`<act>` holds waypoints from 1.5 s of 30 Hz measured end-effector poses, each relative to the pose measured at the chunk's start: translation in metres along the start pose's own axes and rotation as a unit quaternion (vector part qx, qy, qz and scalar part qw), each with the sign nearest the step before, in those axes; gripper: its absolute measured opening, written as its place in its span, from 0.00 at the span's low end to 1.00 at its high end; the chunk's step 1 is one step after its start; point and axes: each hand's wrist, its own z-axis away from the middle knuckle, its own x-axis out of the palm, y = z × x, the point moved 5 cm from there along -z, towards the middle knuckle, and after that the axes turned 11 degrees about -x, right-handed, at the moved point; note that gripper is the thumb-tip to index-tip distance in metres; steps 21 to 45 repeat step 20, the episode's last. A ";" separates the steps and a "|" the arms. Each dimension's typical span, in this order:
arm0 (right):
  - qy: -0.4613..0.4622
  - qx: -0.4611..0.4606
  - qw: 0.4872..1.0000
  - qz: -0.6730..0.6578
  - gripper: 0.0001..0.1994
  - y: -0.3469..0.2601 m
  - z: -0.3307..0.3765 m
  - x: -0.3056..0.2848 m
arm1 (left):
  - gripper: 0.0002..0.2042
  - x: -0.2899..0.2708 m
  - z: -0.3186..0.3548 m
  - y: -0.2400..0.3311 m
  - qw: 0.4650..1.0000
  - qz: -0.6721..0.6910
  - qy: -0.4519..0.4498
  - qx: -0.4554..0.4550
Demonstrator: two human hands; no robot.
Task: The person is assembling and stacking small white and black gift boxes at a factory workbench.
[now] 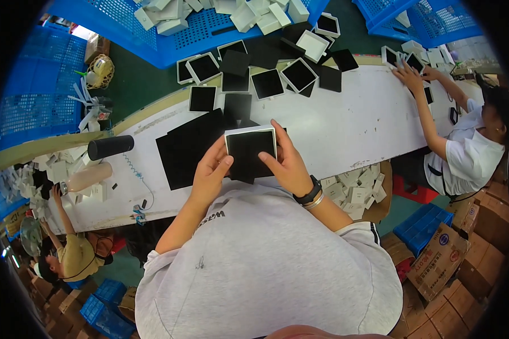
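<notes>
Between my two hands is a small white box [249, 131] lined with a flat black insert, held close to my body over the table. My left hand [211, 168] grips its left side, thumb on the near left corner. On the opposite side my right hand [291, 164] wraps the box, with its thumb pressed on the black insert. Large black sheets [178, 152] lie on the table beside and under my left hand. Beyond the held box, a dark square piece [238, 107] rests on the table. Several similar white boxes with black insides [267, 84] are spread along the far edge.
Blue crates [195, 37] with white boxes stand past the far edge. A black cylinder [111, 147] and a pinkish bottle [89, 177] are at left. A carton of white boxes [359, 192] sits by my right elbow. Other people work at right [464, 147] and left [79, 257].
</notes>
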 end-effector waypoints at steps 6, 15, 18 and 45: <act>-0.077 -0.103 0.978 0.165 0.53 -0.002 0.007 0.003 | 0.26 0.009 -0.001 -0.001 0.971 -0.202 0.104 0.080; -0.009 -0.016 0.999 -0.046 0.46 0.009 0.006 -0.008 | 0.36 0.014 -0.004 -0.008 0.996 -0.007 -0.079 0.048; -0.008 -0.034 0.999 -0.027 0.43 0.015 0.003 -0.010 | 0.40 0.010 -0.010 -0.017 0.998 -0.051 0.001 0.039; -0.064 -0.052 0.997 0.000 0.43 0.015 0.004 -0.006 | 0.41 0.006 -0.015 -0.022 0.995 -0.099 0.020 0.018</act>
